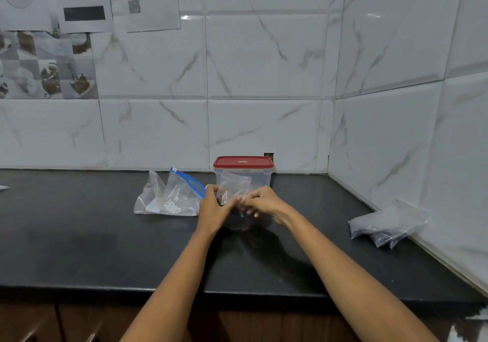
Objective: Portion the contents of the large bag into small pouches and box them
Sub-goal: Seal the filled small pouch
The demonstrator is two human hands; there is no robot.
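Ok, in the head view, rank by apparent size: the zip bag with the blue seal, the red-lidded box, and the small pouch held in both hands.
1. Zip bag, widest.
2. Box, close behind; its lower part is hidden, so these two are unsure.
3. Small pouch, clearly smallest, though nearest and partly covered by the fingers.
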